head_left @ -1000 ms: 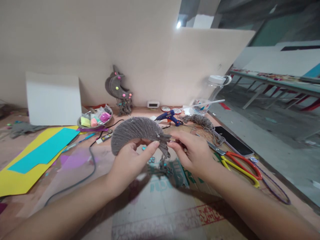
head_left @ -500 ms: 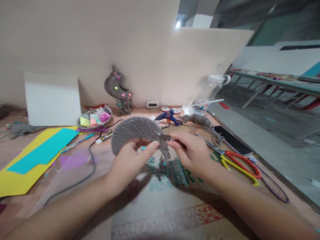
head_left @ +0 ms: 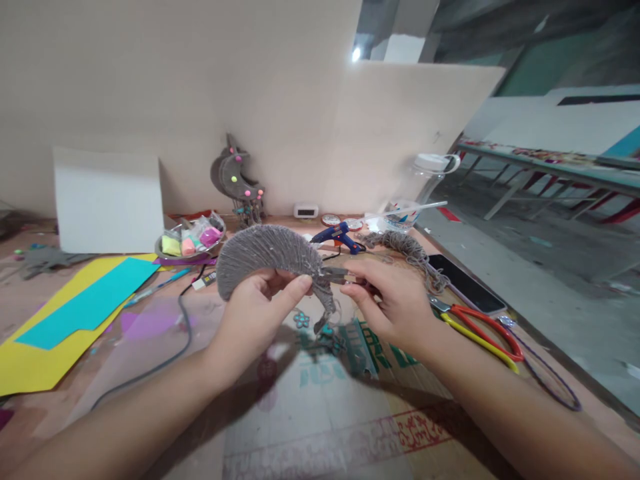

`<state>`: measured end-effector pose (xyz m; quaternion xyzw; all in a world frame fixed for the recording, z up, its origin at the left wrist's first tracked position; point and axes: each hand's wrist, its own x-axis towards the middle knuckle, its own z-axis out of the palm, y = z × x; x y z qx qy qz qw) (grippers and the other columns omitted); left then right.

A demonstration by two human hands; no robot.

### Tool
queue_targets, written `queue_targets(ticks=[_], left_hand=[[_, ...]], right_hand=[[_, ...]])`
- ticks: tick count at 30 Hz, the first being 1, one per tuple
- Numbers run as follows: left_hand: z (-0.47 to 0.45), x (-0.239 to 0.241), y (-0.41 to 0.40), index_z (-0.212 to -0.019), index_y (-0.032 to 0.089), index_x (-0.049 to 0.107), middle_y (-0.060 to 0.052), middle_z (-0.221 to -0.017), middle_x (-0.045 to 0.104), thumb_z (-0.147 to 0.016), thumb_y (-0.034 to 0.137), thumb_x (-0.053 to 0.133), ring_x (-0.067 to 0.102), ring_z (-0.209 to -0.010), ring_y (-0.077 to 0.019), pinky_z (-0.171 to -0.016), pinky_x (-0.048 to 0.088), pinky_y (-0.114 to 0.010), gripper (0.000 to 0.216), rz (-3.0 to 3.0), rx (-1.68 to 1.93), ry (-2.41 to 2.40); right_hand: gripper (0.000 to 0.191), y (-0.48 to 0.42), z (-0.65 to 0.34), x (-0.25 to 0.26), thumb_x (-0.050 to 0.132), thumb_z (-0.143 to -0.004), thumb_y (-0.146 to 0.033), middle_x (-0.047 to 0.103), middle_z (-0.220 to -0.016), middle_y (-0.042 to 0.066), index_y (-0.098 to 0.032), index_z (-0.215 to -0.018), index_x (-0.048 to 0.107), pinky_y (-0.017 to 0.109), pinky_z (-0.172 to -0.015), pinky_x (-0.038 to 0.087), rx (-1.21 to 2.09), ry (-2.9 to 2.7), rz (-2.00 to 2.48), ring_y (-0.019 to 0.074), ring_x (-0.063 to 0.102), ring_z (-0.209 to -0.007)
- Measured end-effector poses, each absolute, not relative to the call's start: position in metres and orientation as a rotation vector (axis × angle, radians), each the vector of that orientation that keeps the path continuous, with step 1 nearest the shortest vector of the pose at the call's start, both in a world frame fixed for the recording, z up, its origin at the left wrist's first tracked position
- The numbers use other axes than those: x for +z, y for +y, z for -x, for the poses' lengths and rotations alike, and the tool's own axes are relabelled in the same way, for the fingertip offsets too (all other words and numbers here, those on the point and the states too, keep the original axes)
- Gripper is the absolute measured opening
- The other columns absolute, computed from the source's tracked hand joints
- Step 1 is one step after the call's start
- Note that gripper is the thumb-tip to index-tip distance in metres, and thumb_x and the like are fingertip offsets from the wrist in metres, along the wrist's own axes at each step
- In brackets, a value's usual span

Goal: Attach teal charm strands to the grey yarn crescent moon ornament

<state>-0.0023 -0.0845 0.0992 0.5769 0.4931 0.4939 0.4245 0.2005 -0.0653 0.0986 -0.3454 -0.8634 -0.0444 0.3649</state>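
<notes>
My left hand [head_left: 260,313] is closed around the inner curve of a grey yarn-wrapped crescent [head_left: 265,253], thumb pressed near its right end. From that end a ragged grey tail of yarn [head_left: 323,297] hangs down. A small pair of pliers [head_left: 336,275] is in my right hand [head_left: 390,297]; its dark jaws touch the crescent's right tip, and its handles are mostly hidden by my fingers. Beneath the crescent, small turquoise flower charms [head_left: 301,320] dangle or lie near the tabletop; I cannot tell whether they are attached.
Red-and-yellow-handled scissors [head_left: 485,327] and a phone [head_left: 467,283] lie at right, near grey yarn [head_left: 400,247]. Behind are a blue glue gun [head_left: 337,235], a water bottle [head_left: 430,173] and a pinned grey crescent [head_left: 233,173]. Turquoise sheet [head_left: 90,303] and a bowl [head_left: 190,257] are left.
The crescent has shifted slightly left and up, and its tail hangs lower. My right hand has turned a little, showing more of the pliers' jaws at the tip.
</notes>
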Motion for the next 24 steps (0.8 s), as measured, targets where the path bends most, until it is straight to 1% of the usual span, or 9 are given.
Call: queue_targets(ticks=[5,11,15,24], left_hand=[[0.0028,0.1003,-0.0861,-0.077,0.018,0.068,-0.005,-0.079,0.073,-0.079,0.041,0.064,0.067,-0.075,-0.0179,-0.069,0.051,-0.026,0.024,-1.455,1.252,1.245],[0.0032,0.1004,-0.0879,-0.078,0.017,0.068,-0.005,-0.078,0.073,-0.078,0.043,0.064,0.066,-0.074,-0.0174,-0.068,0.051,-0.025,0.026,-1.466,1.243,1.257],[0.0030,0.1004,-0.0887,-0.076,0.017,0.069,-0.004,-0.076,0.073,-0.078,0.042,0.065,0.066,-0.073,-0.0175,-0.068,0.051,-0.026,0.025,-1.492,1.235,1.297],[0.0039,0.1018,-0.0882,-0.074,0.018,0.069,-0.005,-0.075,0.073,-0.076,0.045,0.065,0.066,-0.071,-0.0187,-0.066,0.051,-0.027,0.027,-1.470,1.246,1.315]], right_hand=[[0.021,-0.0644,-0.2003,0.0984,0.052,-0.090,-0.028,0.072,-0.095,0.006,-0.016,-0.104,0.062,0.028,-0.069,0.046,-0.128,-2.234,0.909,0.0164,0.064,-0.079],[0.019,-0.0638,-0.1995,0.0949,0.053,-0.090,-0.028,0.071,-0.091,0.006,-0.016,-0.101,0.062,0.027,-0.067,0.044,-0.109,-2.238,0.894,0.0155,0.063,-0.077],[0.018,-0.0637,-0.1991,0.0946,0.052,-0.090,-0.029,0.070,-0.087,0.006,-0.016,-0.098,0.062,0.026,-0.063,0.043,-0.088,-2.261,0.902,0.0155,0.062,-0.074],[0.021,-0.0596,-0.2032,0.0946,0.048,-0.091,-0.030,0.070,-0.088,0.007,-0.017,-0.100,0.062,0.028,-0.068,0.046,-0.101,-2.259,0.904,0.0167,0.064,-0.078]])
